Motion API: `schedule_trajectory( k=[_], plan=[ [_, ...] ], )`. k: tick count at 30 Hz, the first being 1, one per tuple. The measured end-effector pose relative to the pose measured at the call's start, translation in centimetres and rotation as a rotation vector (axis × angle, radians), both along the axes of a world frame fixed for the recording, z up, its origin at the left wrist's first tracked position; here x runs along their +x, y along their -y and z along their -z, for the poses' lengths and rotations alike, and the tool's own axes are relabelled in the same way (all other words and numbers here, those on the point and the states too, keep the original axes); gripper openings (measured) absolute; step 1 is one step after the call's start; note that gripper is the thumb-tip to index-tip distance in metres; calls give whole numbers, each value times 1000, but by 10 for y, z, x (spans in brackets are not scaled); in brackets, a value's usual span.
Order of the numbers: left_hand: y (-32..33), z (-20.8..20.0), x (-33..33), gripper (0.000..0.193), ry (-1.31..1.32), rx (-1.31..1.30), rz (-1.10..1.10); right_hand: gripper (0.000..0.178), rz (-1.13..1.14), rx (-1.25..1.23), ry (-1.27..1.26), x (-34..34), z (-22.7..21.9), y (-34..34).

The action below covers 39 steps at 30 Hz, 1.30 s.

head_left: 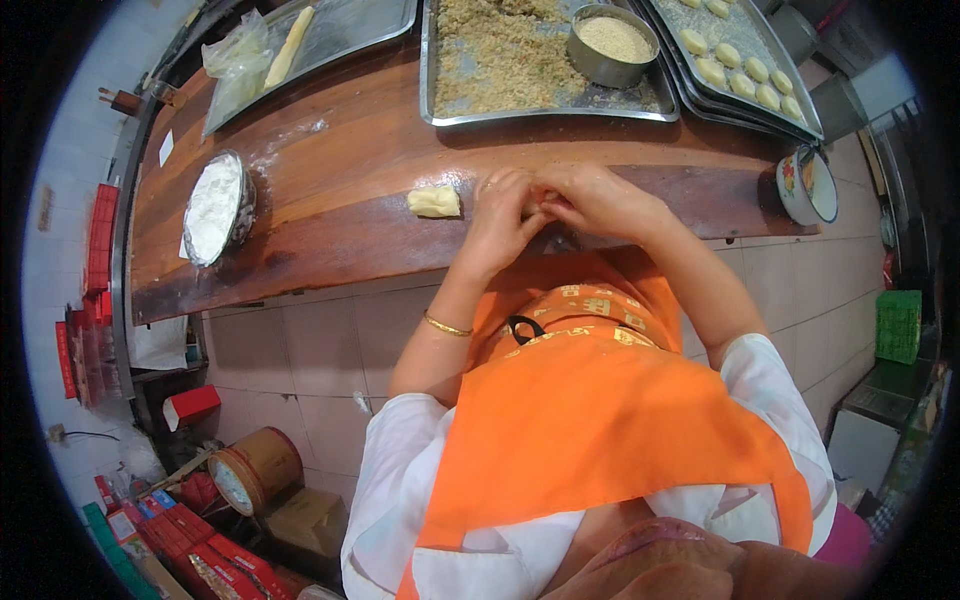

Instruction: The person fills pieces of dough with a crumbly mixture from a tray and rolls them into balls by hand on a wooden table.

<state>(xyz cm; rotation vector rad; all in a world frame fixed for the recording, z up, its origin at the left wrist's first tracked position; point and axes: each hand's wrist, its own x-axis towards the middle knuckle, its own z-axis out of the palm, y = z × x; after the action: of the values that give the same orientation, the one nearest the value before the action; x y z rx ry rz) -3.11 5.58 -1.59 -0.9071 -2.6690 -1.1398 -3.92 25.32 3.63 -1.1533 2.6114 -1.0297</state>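
Leftmost I see a bowl (247, 200) of white powder (212, 210) on the wooden table (345, 175). Next, a pale dough piece (433, 202) lies near the front edge, just beside the left hand (503, 207). That hand meets the right hand (602, 200), fingers curled inward; I cannot tell what they grip. Farther right stands a white cup (796, 192).

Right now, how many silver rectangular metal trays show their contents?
3: the left tray, with a long pale dough strip; the middle tray, with crumbly tan mixture; the right tray, with pale oval dough pieces. More trays beneath it are partly hidden.
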Motion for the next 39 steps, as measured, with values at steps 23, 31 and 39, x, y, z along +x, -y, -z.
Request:
schedule_trajectory(
  k=[23, 31, 39],
  plan=[
    [-46, 1, -53, 48, -194, -387, -133, 26, 753, -293, -347, 33, 35, -72],
    [-45, 3, -64, 46, -247, -527, -23, 17, 781, -376, -232, 33, 57, -81],
    [-50, 8, -63, 49, -193, -546, -25, 17, 792, -405, -223, 28, 62, -88]
  ],
)
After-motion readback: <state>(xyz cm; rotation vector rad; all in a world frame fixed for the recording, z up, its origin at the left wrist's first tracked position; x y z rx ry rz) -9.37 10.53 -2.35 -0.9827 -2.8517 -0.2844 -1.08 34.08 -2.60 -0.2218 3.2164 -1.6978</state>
